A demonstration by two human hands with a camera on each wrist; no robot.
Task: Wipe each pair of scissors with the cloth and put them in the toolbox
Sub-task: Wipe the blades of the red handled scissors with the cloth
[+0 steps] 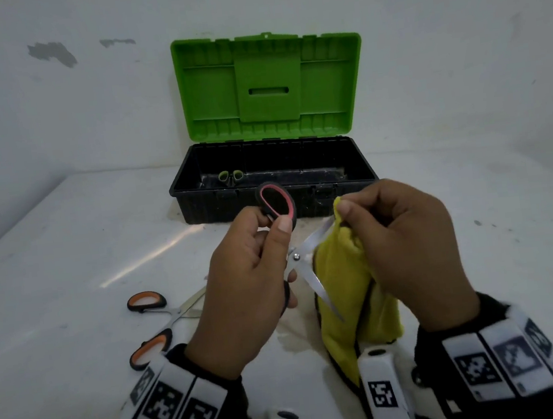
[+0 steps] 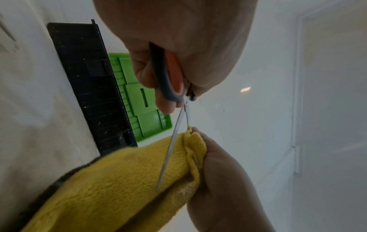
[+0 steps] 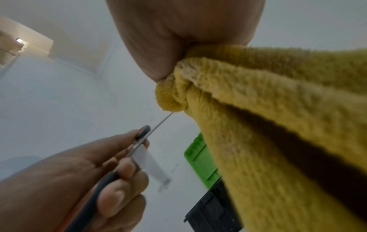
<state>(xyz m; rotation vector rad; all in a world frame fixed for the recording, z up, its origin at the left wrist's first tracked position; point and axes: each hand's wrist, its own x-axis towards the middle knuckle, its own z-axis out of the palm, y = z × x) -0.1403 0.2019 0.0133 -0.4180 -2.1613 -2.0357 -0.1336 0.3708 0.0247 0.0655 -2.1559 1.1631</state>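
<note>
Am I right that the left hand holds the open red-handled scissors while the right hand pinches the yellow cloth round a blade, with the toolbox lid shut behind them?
Not quite: the toolbox lid stands open, as the head view shows. The rest holds: the left hand grips the open red-handled scissors, and the right hand pinches the yellow cloth round a blade.

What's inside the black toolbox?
Inside the toolbox, one pair of scissors with green handles lies at the back left. The front wall hides the near part of the floor.
</note>
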